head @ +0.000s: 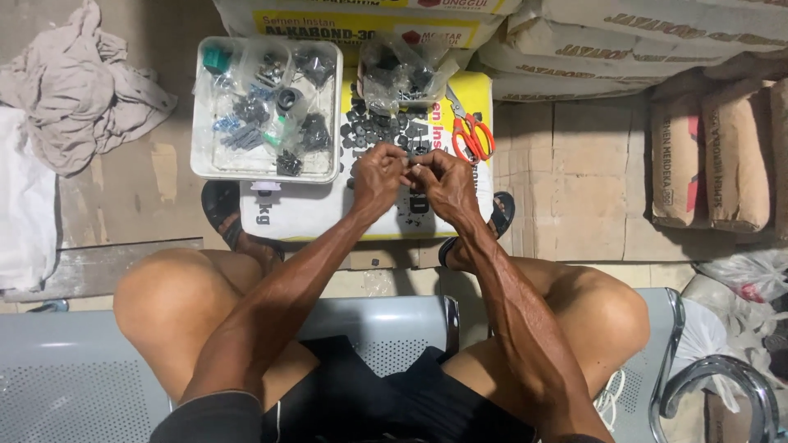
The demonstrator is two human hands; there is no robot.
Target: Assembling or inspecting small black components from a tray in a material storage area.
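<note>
Two bare hands meet over a white and yellow printed sack (312, 215) lying flat as a work surface: the left hand (377, 175) and the right hand (446, 182) have their fingertips pinched together on one small dark part (413, 168), too tiny and too covered to name, held just above the sack's middle. Both grips are nearly closed around it. Behind the hands lies a loose scatter of small round black pieces (373, 123), rubbery-looking, too many and too jumbled to count. One pair of scissors with orange plastic handles (471, 131) rests on the sack just beside the right hand, blades pointing away from the person. One shallow white plastic rectangular tray (205, 164) sits at the sack's far left corner, filled with several crinkled clear bags of dark hardware and blue screws. One more clear plastic bag of black parts (402, 70) slumps above the scatter. Several paper cement sacks (706, 156), dusty brown and grey, are stacked around. One crumpled grey cloth (82, 82) lies on the floor to the left. The person sits on a perforated grey metal bench (74, 377), two dark sandals (226, 213) planted under the sack's near edge.
</note>
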